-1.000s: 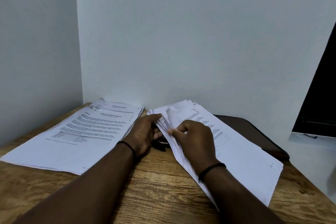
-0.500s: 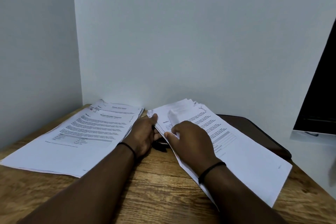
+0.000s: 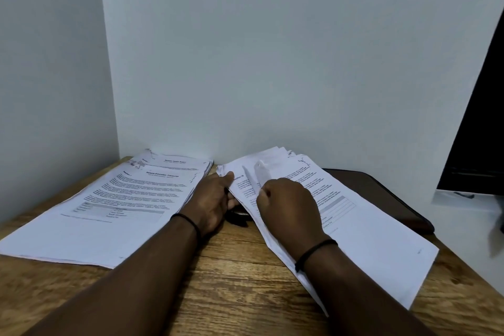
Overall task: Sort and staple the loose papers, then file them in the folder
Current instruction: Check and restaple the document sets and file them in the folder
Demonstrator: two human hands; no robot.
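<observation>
Two piles of printed white sheets lie on the wooden table [image 3: 231, 275]. The left pile [image 3: 109, 210] lies flat and untouched. My left hand [image 3: 215, 199] holds the left edge of the right pile [image 3: 368, 232], thumb on top of the sheets. My right hand [image 3: 286, 204] rests on that pile with its fingers curled, pinching a top sheet [image 3: 259, 172] that curls upward. A small black object [image 3: 237, 217], maybe the stapler, lies partly hidden between my hands. A dark brown folder [image 3: 381, 194] lies under the right pile's far side.
White walls close the table at the back and left, forming a corner. A dark panel [image 3: 480, 131] stands at the right, above a white ledge [image 3: 463, 202]. Bare wood shows at the table's front.
My right hand has lifted a top sheet's edge higher, showing more printed text beneath. My left thumb has slid slightly up the pile's edge. The left pile has not moved.
</observation>
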